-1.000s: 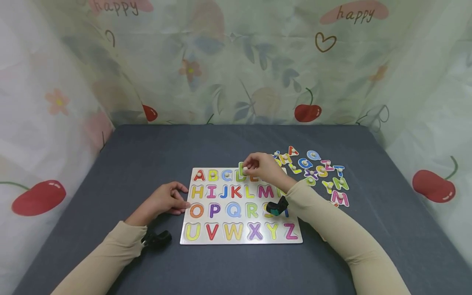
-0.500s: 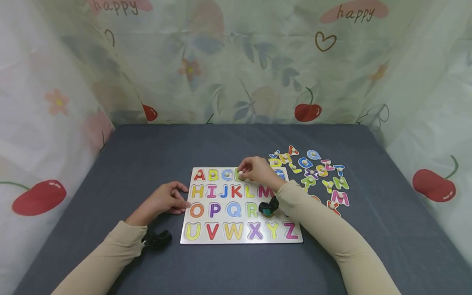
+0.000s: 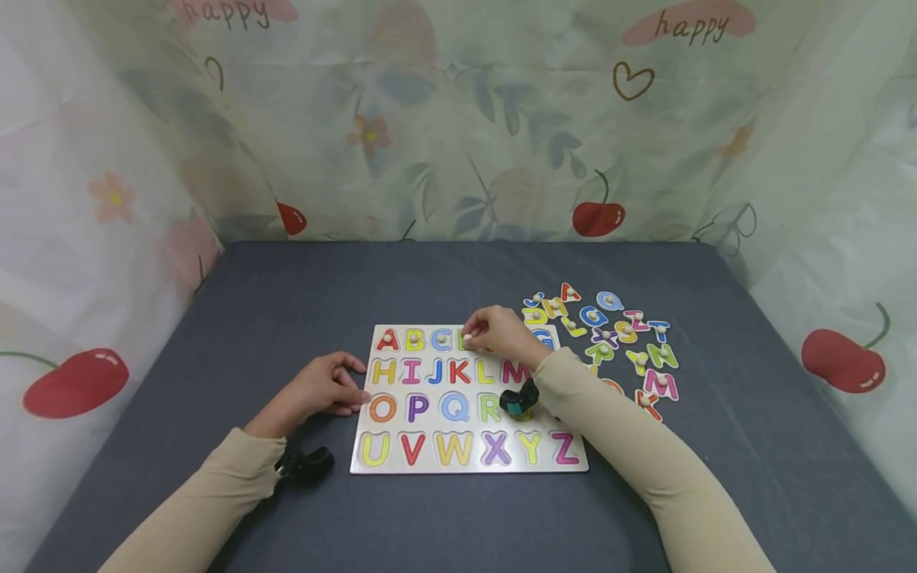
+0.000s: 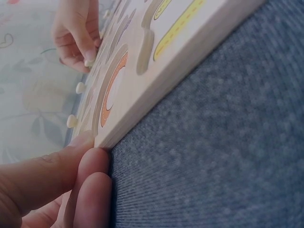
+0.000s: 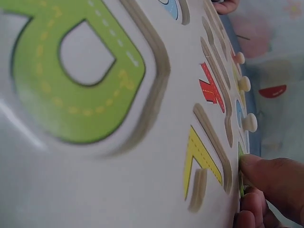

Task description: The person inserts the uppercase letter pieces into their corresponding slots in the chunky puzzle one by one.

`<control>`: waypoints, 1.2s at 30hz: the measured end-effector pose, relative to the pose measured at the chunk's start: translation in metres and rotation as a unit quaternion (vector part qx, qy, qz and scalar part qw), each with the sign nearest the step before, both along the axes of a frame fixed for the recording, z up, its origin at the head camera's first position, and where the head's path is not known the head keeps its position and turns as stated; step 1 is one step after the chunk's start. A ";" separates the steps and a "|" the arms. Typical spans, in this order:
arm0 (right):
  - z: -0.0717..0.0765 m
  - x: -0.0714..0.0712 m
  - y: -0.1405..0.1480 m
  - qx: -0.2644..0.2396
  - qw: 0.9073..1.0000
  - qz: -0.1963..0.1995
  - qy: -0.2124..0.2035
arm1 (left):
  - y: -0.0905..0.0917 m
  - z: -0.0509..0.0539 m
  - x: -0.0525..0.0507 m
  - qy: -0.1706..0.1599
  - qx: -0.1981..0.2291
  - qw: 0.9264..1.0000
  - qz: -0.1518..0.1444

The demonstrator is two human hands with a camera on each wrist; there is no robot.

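A white wooden alphabet puzzle board [image 3: 469,467] lies flat on the table. My right hand [image 3: 504,330] pinches the pale knob of the green letter D piece [image 3: 460,335] at the top row; fingers mostly cover the piece. In the right wrist view, a green sliver of that piece shows at the board surface under the thumb [image 5: 268,173]. My left hand [image 3: 322,387] holds the board's left edge beside the O recess, thumb above and fingers against the side, as the left wrist view shows. Knobbed letters A [image 3: 388,341], B [image 3: 414,341] and C [image 3: 440,341] sit in their recesses.
Several loose knobbed letter pieces lie right of the board, including a pink M [image 3: 661,385], a red K [image 3: 648,404] and a blue T [image 3: 657,330]. Black wrist cameras hang near both sleeves, one of them over the board. Patterned curtains [image 3: 451,159] enclose the dark table [image 3: 322,286].
My right hand has shifted slightly left and down, bringing the green D from above the top row to its recess. The left hand has stayed at the board's edge.
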State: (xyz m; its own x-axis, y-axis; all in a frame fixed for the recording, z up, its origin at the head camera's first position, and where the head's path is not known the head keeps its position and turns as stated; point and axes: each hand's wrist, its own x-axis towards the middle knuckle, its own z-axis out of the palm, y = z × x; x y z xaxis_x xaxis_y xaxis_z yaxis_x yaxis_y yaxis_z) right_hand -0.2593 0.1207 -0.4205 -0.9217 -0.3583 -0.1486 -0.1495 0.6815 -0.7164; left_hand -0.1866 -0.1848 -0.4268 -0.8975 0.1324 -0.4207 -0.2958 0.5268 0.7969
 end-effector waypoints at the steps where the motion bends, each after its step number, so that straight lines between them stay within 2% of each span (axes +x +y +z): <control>1: 0.000 0.000 0.000 0.002 1.000 -0.001 -0.003 | 0.000 0.000 0.000 0.000 0.000 1.000 0.000; 10: 0.001 -0.002 0.000 0.003 1.000 0.004 -0.021 | -0.001 -0.002 -0.001 -0.001 0.002 1.000 0.001; 16: -0.001 -0.001 0.006 -0.039 0.999 -0.005 -0.025 | -0.001 -0.004 -0.001 0.002 0.008 1.000 -0.003; 20: 0.002 -0.001 0.014 -0.056 0.998 -0.015 -0.024 | -0.002 -0.005 -0.001 0.002 0.006 1.000 0.002; 27: 0.017 0.003 0.042 -0.062 0.997 -0.042 -0.002 | -0.002 -0.005 -0.002 0.003 0.008 1.000 0.005; 36: 0.029 0.009 0.098 -0.071 0.993 -0.080 0.044 | -0.001 -0.005 -0.002 0.001 0.004 1.000 0.010</control>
State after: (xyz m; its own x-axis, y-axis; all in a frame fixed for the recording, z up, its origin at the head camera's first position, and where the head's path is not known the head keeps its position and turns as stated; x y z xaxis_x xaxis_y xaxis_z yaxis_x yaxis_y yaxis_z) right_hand -0.2504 0.2187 -0.3919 -0.9756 -0.2183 -0.0242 -0.1134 0.5953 -0.7954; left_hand -0.1881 -0.1860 -0.4318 -0.9008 0.1182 -0.4179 -0.3042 0.5152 0.8013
